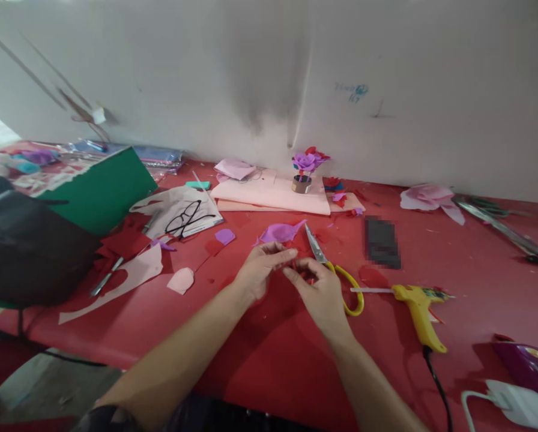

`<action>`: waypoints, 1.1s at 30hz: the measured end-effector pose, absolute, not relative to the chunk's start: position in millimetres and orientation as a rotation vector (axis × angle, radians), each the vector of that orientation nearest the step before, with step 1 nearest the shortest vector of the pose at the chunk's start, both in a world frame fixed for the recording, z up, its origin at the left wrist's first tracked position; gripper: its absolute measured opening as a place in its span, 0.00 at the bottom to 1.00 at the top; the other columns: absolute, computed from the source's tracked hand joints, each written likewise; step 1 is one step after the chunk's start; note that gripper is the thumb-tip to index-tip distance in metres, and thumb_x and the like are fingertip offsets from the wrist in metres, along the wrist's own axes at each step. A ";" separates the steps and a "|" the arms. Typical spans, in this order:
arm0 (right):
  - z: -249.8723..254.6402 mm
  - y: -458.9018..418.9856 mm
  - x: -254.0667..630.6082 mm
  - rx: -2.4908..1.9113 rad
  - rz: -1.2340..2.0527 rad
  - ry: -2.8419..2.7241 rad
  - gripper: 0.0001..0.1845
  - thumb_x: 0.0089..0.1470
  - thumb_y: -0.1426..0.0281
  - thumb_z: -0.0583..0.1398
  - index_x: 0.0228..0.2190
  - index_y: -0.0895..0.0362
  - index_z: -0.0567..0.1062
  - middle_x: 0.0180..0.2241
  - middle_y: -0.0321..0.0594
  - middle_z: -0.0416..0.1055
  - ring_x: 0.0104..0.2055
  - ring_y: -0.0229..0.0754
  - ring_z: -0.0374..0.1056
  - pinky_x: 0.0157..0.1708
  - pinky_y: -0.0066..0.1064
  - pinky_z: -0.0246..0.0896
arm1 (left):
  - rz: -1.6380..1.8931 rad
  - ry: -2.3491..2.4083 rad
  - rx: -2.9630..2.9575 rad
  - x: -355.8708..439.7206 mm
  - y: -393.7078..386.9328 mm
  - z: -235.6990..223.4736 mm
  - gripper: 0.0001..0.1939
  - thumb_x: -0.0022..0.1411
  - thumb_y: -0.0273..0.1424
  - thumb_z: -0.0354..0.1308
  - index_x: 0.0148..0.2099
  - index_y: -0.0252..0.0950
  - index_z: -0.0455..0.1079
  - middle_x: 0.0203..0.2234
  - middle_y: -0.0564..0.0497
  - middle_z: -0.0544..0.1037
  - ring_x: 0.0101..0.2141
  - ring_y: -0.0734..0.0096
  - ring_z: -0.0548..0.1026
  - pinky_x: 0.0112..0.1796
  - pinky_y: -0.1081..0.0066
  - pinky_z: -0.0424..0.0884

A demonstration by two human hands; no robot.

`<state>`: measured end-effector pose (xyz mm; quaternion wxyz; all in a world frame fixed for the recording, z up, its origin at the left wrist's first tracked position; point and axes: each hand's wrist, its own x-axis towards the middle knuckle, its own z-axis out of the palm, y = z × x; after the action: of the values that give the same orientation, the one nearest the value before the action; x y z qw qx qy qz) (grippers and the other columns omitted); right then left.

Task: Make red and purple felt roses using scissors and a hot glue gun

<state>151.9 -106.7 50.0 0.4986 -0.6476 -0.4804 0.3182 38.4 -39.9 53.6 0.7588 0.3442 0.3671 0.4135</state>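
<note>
My left hand [265, 265] and my right hand [316, 287] meet above the middle of the red table. Both have their fingers pinched together around a small red piece [311, 280], perhaps paper or felt; the fingers hide most of it. Just beyond my right hand lie scissors [316, 247] with yellow handles, blades pointing away from me. A purple sheet scrap [281, 232] rests past my fingertips. Left of my hands are a purple petal-shaped piece [225, 236] and a pale pink one [181, 280].
A yellow glue gun [417, 309] with a cord lies on the right, near a dark pixelated rectangle [382, 242]. Purple and red flowers stand in a small pot [302, 185] at the back. Eyeglasses [188, 219], a black bag [30, 246] and a green board [102, 192] occupy the left.
</note>
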 end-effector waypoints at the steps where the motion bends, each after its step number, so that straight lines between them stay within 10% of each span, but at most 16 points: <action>1: 50.6 -107.4 151.2 -1.610 0.741 -1.147 0.13 0.48 0.59 0.64 0.30 0.57 0.78 0.30 0.40 0.77 0.32 0.44 0.69 0.35 0.35 0.61 | 0.895 0.778 0.752 39.3 -41.3 55.0 0.11 0.41 0.30 0.71 0.24 0.32 0.72 0.18 0.56 0.72 0.21 0.80 0.66 0.28 0.75 0.62; 21: 38.7 -107.3 147.4 -1.560 0.212 -1.454 0.05 0.49 0.70 0.62 0.32 0.56 0.76 0.33 0.44 0.75 0.38 0.50 0.68 0.40 0.40 0.61 | 0.967 0.789 0.818 38.6 -46.7 58.7 0.19 0.29 0.21 0.73 0.30 0.33 0.77 0.28 0.51 0.79 0.29 0.71 0.74 0.33 0.71 0.70; 33: 41.4 -107.1 151.6 -1.464 0.419 -1.446 0.11 0.56 0.70 0.54 0.27 0.54 0.75 0.31 0.42 0.74 0.36 0.47 0.70 0.37 0.37 0.63 | 0.857 0.624 1.043 29.4 -38.5 59.7 0.10 0.41 0.31 0.71 0.29 0.34 0.79 0.26 0.48 0.80 0.34 0.67 0.76 0.43 0.66 0.69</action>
<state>151.6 -107.1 41.4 0.4977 -0.6046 -0.5974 0.1731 29.4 -38.5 59.7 0.7361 0.4749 0.2838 0.3899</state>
